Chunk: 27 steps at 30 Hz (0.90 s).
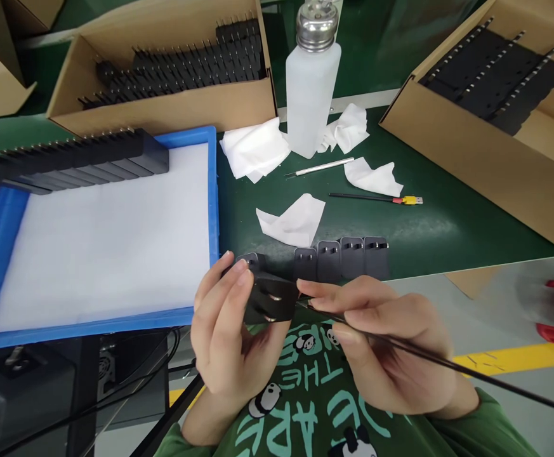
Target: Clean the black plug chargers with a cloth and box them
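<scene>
My left hand (238, 336) is closed around a black plug adapter (271, 297), whose metal prongs face up and toward me. In my right hand (391, 343) is a long thin black stick (414, 348), pinched between thumb and fingers; its narrow end is at the adapter's right edge. Whether the tip touches the adapter is too small to tell. Just beyond my hands stands a row of similar black adapters (353, 259), prongs upward, with another one (254, 259) partly hidden behind my left fingers.
A blue-rimmed tray (213, 209) with adapters lies left. Cardboard boxes (172, 111) (486, 152) hold black parts. A white bottle (311, 95), crumpled wipes (296, 222), a white-handled tool (324, 167) and a black cable-like tool (367, 197) lie on the green table (438, 235).
</scene>
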### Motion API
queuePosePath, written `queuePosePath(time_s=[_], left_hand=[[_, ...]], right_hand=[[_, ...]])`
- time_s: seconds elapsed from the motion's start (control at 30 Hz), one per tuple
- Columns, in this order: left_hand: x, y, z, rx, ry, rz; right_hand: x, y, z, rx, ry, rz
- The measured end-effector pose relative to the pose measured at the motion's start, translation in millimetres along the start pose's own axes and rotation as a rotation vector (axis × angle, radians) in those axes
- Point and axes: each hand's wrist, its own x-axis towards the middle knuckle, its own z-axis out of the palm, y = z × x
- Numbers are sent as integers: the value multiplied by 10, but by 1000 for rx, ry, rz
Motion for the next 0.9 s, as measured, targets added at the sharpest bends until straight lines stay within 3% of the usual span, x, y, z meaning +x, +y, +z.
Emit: queuePosePath(time_s=[0.73, 0.9], left_hand=[[-48, -15, 18, 1, 27, -27], [-118, 6, 5, 17, 30, -117]], right_hand=[[-1, -14, 19, 14, -12, 9], [-12, -10, 9, 48, -27, 3]])
